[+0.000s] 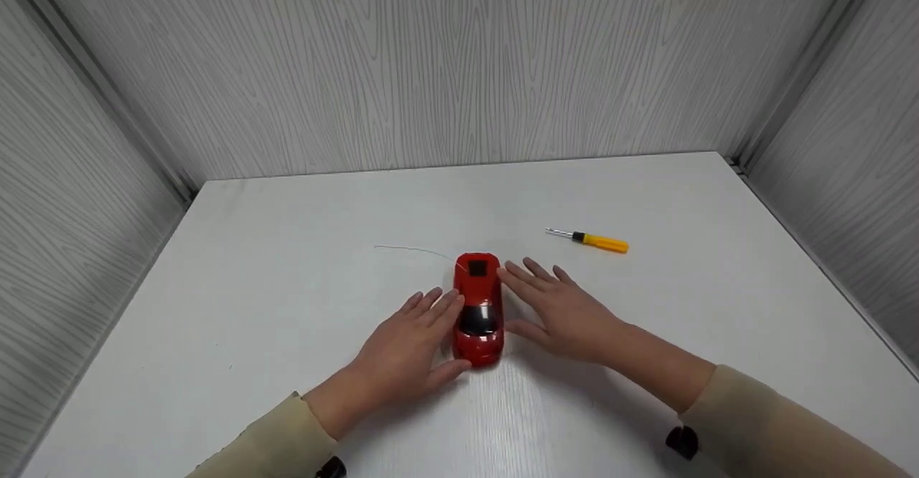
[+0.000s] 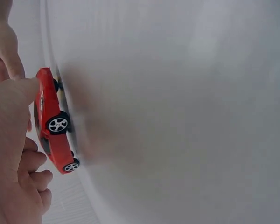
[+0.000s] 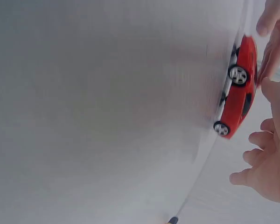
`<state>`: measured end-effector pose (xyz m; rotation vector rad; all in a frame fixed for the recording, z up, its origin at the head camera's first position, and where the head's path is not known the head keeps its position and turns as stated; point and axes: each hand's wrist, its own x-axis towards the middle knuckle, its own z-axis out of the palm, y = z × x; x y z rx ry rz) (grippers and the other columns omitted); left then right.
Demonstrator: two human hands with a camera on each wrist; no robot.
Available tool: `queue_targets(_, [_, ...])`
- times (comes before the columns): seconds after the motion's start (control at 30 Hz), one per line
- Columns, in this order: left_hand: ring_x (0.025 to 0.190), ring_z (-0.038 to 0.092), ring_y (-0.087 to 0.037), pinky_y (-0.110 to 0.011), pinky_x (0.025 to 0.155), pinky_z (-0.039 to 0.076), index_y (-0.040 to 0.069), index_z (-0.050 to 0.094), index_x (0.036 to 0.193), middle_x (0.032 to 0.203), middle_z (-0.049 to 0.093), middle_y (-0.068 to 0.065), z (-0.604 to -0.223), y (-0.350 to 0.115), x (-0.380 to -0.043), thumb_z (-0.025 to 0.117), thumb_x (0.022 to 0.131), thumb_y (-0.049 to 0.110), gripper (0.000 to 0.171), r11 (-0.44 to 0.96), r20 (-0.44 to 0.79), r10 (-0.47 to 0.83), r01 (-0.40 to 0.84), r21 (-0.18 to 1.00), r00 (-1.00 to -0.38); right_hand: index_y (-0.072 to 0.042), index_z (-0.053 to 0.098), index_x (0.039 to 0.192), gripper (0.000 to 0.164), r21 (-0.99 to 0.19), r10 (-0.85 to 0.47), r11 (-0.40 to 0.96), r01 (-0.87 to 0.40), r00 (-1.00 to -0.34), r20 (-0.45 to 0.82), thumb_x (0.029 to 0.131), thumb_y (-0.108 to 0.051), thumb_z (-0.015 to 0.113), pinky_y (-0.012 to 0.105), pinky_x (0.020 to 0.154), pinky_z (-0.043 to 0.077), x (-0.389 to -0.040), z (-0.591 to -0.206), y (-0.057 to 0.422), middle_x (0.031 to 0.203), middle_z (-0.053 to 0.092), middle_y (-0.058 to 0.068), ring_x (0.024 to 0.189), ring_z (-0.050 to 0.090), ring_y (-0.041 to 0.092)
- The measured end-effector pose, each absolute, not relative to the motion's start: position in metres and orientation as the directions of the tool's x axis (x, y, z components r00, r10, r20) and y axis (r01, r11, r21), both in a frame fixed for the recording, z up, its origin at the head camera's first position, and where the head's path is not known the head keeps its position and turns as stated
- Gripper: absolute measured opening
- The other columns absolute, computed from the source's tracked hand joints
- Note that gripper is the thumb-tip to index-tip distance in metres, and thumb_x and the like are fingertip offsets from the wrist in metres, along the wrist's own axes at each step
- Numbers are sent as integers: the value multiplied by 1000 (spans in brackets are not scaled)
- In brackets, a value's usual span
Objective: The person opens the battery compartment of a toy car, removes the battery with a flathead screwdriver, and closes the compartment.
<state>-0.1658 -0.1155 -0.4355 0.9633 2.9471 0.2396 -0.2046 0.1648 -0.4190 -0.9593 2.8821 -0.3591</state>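
A red toy car (image 1: pixel 477 284) with a dark windscreen stands on its wheels on the white table, lengthwise between my two hands. Along its left side lies my left hand (image 1: pixel 406 345), fingers straight, index fingertip and thumb tip right at the body. From the other side my right hand (image 1: pixel 567 320) reaches in with spread, straight fingers, its index fingertip and thumb at the car's edge. Silver-spoked wheels show on the toy car (image 2: pixel 50 105) in the left wrist view, where the left thumb overlaps it. In the right wrist view the red car (image 3: pixel 235 105) shows its other side.
A screwdriver (image 1: pixel 603 242) with a yellow handle lies behind my right hand. One thin wire (image 1: pixel 413 248) runs leftward from near the car's far end. Wood-grained grey panels (image 1: pixel 459 69) enclose the table (image 1: pixel 287 248) at the back and both sides.
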Motion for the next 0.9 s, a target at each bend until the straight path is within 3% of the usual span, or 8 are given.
queue_targets(0.37, [161, 19, -26, -45, 129, 17, 16, 31, 169, 173, 27, 0, -425, -120, -155, 62, 100, 61, 88, 700, -23, 710, 702, 132, -704, -21, 29, 170, 76, -237, -619, 766, -598, -785, -18, 105, -41, 65, 61, 125, 22, -243, -417, 173, 174, 28, 1, 161, 18, 30])
queue_targets(0.9, [161, 21, -29, -44, 129, 19, 14, 35, 167, 172, 32, -2, -433, -123, -149, 59, 102, 61, 84, 617, -25, 787, 784, 75, -617, -23, 26, 171, 71, -213, -676, 728, -652, -735, -59, 109, -36, 60, 63, 125, 21, -260, -423, 165, 174, 27, 1, 161, 18, 30])
